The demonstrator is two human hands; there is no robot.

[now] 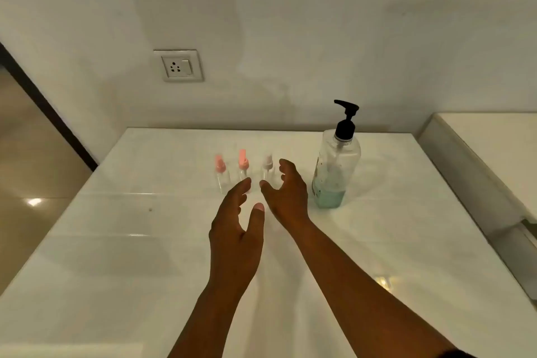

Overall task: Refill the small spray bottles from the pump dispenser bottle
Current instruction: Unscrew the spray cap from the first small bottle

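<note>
Three small clear spray bottles stand upright in a row on the white counter (116,241): a pink-capped one (221,173) at the left, a second pink-capped one (243,167) in the middle, and a white-capped one (267,168) at the right. To their right stands a tall clear pump dispenser bottle (335,166) with a black pump and a little blue-green liquid at the bottom. My left hand (235,229) is open, fingertips just in front of the middle bottle. My right hand (286,189) is open and curled beside the white-capped bottle, not touching it that I can see.
A wall socket with a switch (178,65) is on the white wall behind the counter. A second white surface (479,160) runs along the right, with a gap between. The counter's left edge drops to a brown floor (35,183).
</note>
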